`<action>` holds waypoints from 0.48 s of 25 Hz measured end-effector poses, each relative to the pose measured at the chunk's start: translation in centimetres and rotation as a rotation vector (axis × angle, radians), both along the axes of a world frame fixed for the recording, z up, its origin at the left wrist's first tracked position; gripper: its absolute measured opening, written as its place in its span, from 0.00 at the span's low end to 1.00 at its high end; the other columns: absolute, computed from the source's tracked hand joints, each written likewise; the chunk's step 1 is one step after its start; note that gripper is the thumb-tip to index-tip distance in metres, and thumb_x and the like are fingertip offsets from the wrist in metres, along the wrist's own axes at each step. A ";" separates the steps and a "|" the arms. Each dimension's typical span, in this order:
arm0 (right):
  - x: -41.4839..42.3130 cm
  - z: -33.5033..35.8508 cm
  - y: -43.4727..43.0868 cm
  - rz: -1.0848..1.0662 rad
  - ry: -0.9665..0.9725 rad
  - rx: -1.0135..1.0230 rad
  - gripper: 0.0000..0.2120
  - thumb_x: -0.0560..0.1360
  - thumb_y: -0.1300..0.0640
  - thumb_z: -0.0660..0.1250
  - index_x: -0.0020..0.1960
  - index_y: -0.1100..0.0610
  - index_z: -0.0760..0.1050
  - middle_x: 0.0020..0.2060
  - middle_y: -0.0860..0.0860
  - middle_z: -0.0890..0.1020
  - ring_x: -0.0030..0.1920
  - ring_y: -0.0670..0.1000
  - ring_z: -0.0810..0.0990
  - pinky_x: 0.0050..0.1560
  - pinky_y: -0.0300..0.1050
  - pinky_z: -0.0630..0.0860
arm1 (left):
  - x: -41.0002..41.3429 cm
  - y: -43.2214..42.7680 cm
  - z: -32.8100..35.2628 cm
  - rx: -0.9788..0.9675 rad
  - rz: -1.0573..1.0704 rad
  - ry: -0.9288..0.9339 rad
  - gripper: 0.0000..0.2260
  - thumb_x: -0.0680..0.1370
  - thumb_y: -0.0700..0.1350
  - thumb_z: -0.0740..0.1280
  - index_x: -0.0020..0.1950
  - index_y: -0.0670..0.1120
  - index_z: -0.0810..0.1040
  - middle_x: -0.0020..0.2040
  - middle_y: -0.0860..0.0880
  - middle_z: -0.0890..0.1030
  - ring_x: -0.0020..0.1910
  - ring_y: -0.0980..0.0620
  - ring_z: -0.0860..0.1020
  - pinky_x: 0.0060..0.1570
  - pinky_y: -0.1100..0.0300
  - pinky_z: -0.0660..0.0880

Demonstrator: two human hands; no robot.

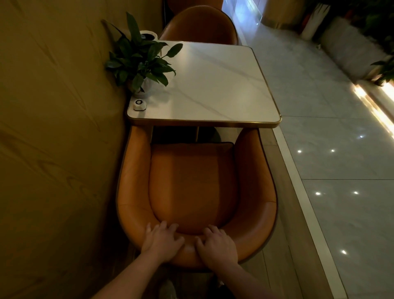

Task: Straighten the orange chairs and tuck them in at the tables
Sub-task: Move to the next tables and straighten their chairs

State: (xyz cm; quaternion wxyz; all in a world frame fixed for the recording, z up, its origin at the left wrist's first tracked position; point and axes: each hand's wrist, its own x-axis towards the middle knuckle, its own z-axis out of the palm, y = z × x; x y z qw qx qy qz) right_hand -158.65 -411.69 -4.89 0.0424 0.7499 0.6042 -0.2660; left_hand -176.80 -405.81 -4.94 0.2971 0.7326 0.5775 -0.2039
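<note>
I am pressing my left hand (162, 241) and right hand (217, 245) on the back of the orange chair (191, 181), fingers spread and loose, gripping nothing. Its seat is lying just past my fingertips, mostly outside the table (213, 122). Next, I think, it is needing a straight push forward.

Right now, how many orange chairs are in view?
2. The near chair sits at the table's front edge; the far chair is across it. An orange sliver behind that, at the top, may be a third.
</note>
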 end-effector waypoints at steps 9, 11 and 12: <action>0.8 1.6 1.4 -0.025 0.092 -0.111 0.23 0.78 0.34 0.52 0.57 0.49 0.72 0.57 0.50 0.76 0.56 0.52 0.74 0.54 0.50 0.73 | 0.3 0.5 2.3 0.060 0.121 -0.109 0.27 0.82 0.63 0.52 0.80 0.56 0.58 0.77 0.51 0.64 0.75 0.49 0.63 0.76 0.46 0.53; 1.2 2.3 1.9 -0.005 0.066 -0.036 0.21 0.79 0.35 0.52 0.56 0.49 0.72 0.55 0.49 0.76 0.55 0.51 0.74 0.53 0.48 0.74 | 0.7 0.7 3.1 0.110 0.123 -0.120 0.28 0.83 0.62 0.51 0.81 0.56 0.56 0.78 0.51 0.63 0.75 0.49 0.62 0.76 0.46 0.53; 1.5 2.7 2.2 0.011 0.040 0.013 0.21 0.79 0.35 0.52 0.57 0.49 0.72 0.55 0.48 0.76 0.55 0.50 0.74 0.52 0.47 0.74 | 1.0 0.9 3.5 0.137 0.117 -0.114 0.28 0.83 0.62 0.51 0.81 0.56 0.54 0.78 0.50 0.62 0.76 0.49 0.61 0.76 0.46 0.52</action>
